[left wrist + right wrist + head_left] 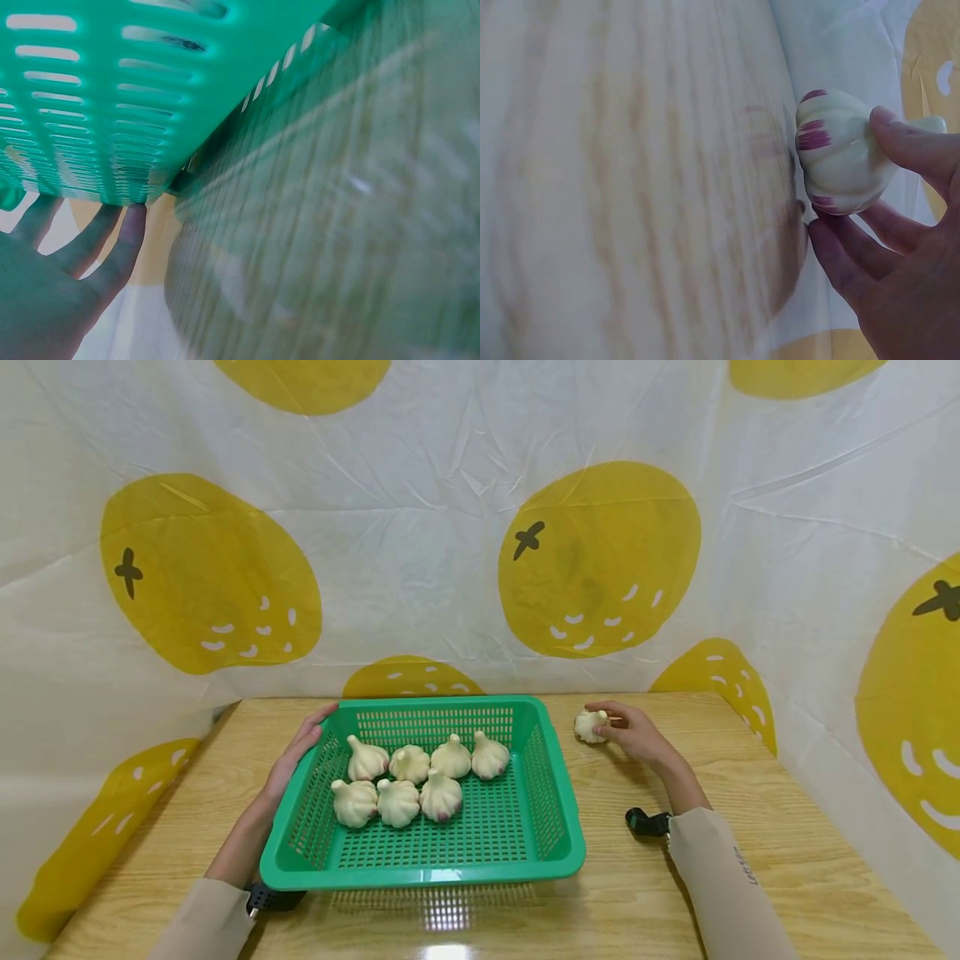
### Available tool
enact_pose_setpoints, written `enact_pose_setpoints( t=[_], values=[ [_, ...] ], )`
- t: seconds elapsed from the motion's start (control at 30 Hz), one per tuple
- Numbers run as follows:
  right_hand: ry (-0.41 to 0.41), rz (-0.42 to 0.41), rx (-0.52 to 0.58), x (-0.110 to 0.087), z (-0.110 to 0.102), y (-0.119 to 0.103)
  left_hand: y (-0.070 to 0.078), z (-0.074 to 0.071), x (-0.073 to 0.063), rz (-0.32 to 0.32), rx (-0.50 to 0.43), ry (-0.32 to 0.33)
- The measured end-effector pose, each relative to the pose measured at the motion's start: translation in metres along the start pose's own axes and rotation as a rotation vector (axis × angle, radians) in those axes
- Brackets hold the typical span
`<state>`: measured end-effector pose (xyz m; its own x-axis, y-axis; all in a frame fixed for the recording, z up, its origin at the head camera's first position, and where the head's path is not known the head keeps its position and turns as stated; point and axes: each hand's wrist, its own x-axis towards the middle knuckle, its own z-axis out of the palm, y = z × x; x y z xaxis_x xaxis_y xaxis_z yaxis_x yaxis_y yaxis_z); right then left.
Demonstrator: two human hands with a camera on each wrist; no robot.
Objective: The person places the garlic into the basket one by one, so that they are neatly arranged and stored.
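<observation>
A green plastic basket (517, 852) stands on the table with several garlic bulbs (441, 795) inside, set in two rows toward its left. Against the basket's left side lies my left hand (294, 753), its straight fingers (120, 247) touching the slotted wall from outside in the left wrist view. My right hand (634, 732), to the right of the basket, pinches a single garlic bulb (844, 154) between thumb and fingers. This bulb is pale with purple streaks, low over the tabletop, its stem pointing toward the hand.
The wooden table (622, 893) is glossy and mirrors the basket's front. Behind it hangs a white curtain (420, 568) printed with yellow fruit. Black wrist devices (647, 823) are worn at both sleeves.
</observation>
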<state>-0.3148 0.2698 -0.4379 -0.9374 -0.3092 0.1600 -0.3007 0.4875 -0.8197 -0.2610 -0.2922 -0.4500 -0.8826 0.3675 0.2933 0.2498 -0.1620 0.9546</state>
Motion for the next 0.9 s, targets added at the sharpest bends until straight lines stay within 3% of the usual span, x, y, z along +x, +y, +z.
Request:
enact_pose_setpoints(
  t=[0.4, 0.63, 0.9],
  values=[
    [-0.013, 0.014, 0.036, 0.001, -0.005, -0.001, 0.001, -0.001, 0.0, 0.005, 0.0, 0.004],
    [0.005, -0.027, -0.016, 0.0, -0.007, -0.011, 0.003, 0.0, -0.001, 0.012, 0.016, 0.008],
    [-0.015, -0.019, -0.026, -0.003, -0.011, -0.022, 0.001, 0.0, 0.0, 0.006, 0.013, 0.009]
  ],
)
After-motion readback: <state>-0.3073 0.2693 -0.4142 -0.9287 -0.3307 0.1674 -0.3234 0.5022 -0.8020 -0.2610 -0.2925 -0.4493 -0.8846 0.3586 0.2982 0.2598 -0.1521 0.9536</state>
